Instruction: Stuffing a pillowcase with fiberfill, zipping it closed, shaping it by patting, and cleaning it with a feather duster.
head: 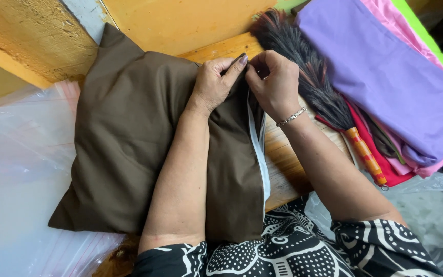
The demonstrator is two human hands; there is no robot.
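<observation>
black-and-white patterned garment (293, 246), short sleeves, bare forearms; silver chain bracelet (290, 117) on right wrist.

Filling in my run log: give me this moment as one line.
left hand: pinching brown fabric cushion cover at zipper end | right hand: pinching same spot | white zipper tape: open | feather duster: beside

you have one brown pillow (129, 149) in front of you, with one white strip (259, 149) running along its open edge. you have two hands on it: one left hand (216, 84) and one right hand (275, 82), with one bracelet (290, 117) on the right wrist. beside them lies one feather duster (314, 87) with one orange handle (366, 156). you can count about four folded fabrics stacked at the right: one purple (385, 72), one pink (406, 25), one green (426, 36), one red (380, 154). clear plastic bags (16, 169) lie at the left, too overlapped to count.
</observation>
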